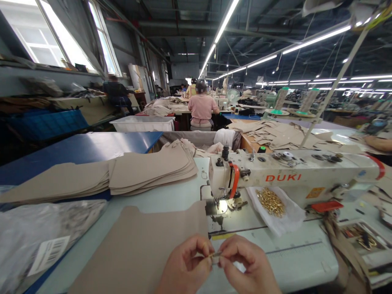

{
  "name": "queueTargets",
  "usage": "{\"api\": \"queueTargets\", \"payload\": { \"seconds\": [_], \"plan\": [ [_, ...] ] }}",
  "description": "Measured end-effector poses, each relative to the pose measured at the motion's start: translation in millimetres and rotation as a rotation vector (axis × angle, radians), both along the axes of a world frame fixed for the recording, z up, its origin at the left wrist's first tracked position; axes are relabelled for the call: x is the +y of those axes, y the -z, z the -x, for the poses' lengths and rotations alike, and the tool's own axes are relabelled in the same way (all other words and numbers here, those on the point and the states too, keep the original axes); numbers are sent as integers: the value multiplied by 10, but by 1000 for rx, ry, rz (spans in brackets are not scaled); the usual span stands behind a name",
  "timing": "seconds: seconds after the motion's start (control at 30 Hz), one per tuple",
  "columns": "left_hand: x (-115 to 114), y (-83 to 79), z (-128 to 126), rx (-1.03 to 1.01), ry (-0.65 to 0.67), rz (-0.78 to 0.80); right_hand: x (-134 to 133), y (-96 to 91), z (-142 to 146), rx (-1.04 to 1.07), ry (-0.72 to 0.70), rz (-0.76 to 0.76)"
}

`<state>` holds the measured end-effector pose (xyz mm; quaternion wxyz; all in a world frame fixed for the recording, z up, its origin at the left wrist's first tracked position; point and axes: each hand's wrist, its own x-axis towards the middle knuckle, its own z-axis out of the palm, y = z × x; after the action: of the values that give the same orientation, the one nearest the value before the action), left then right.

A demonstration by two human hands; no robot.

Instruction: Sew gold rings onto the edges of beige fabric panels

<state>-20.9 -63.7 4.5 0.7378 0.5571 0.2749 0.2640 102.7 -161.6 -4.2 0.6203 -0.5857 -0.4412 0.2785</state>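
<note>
My left hand (pixel 186 266) and my right hand (pixel 245 265) meet at the bottom centre, both pinched on a small gold metal ring (pixel 213 255) between the fingertips. They hover over the pale sewing table (pixel 290 253), just in front of the white DUKI sewing machine (pixel 290 175). A flat beige fabric piece (pixel 143 245) lies under and left of my left hand, its edge near the lit needle area (pixel 222 206). A heap of gold rings (pixel 271 202) rests on white cloth under the machine arm.
Stacks of beige cut pieces (pixel 150 169) lie on the left by a blue table (pixel 92 147). A plastic bag with a label (pixel 45 241) sits at the lower left. A person in pink (pixel 202 108) sits ahead, back turned. Beige straps (pixel 343 245) hang right.
</note>
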Motion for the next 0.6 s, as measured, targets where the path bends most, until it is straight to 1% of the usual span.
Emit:
{"api": "queueTargets", "payload": {
  "seconds": [0.13, 0.3, 0.47, 0.6],
  "plan": [
    [-31, -62, -8, -39, 5, 77, 15, -11, 59, 2, 86, 7],
    [-16, -73, -16, -11, -9, 100, 35, -38, 83, -92, 176, -26],
    [-31, -65, -52, -10, -86, 75, 37, -33, 87, -158, 169, -34],
    [-69, -108, -58, 2, -158, 22, 9, 4, 61, -116, 144, -14]
  ]
}}
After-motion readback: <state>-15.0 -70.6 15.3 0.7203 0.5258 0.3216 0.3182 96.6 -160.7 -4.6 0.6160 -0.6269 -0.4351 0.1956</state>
